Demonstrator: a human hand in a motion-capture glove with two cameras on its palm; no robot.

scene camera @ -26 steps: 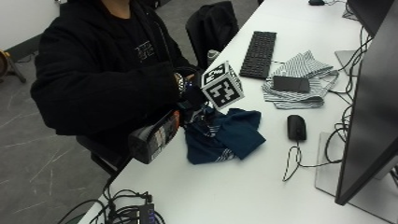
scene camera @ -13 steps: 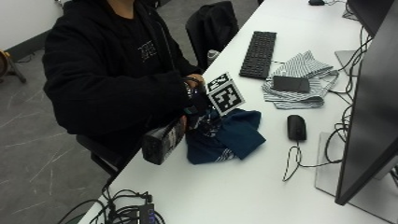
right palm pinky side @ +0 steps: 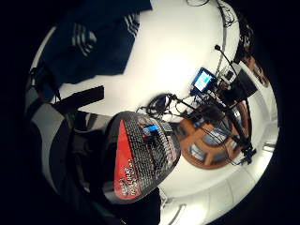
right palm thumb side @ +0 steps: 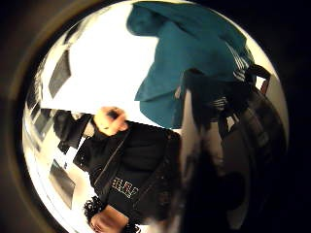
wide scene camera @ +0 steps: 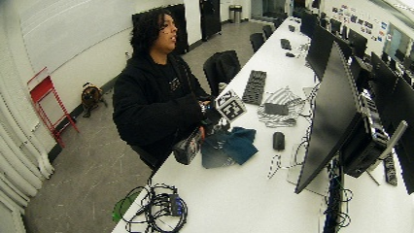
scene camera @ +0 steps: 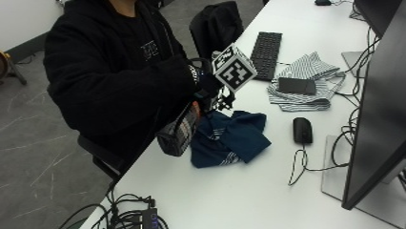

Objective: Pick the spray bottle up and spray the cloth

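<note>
A dark spray bottle (scene camera: 179, 132) with a red and black label hangs tilted over the table's near edge, its base toward the person. My gloved right hand (scene camera: 204, 86) grips its top, just above and beside the crumpled dark blue cloth (scene camera: 231, 138) on the white table (scene camera: 254, 191). In the little finger side palm view the bottle's labelled body (right palm pinky side: 140, 159) fills the middle, with the cloth (right palm pinky side: 93, 42) beyond it. The thumb side palm view shows the cloth (right palm thumb side: 194, 63) close by and the bottle's dark top (right palm thumb side: 228, 155). The nozzle is hidden behind my hand.
A black mouse (scene camera: 302, 130) lies right of the cloth. Farther back are a striped cloth (scene camera: 308, 67) with a black flat object (scene camera: 297, 86) on it and a keyboard (scene camera: 266, 47). A monitor (scene camera: 374, 109) stands at the right; cables (scene camera: 126, 217) lie at the near corner.
My hand has lifted a little with the bottle, and the bottle's base has swung up and closer to the blue cloth. The cloth has not moved.
</note>
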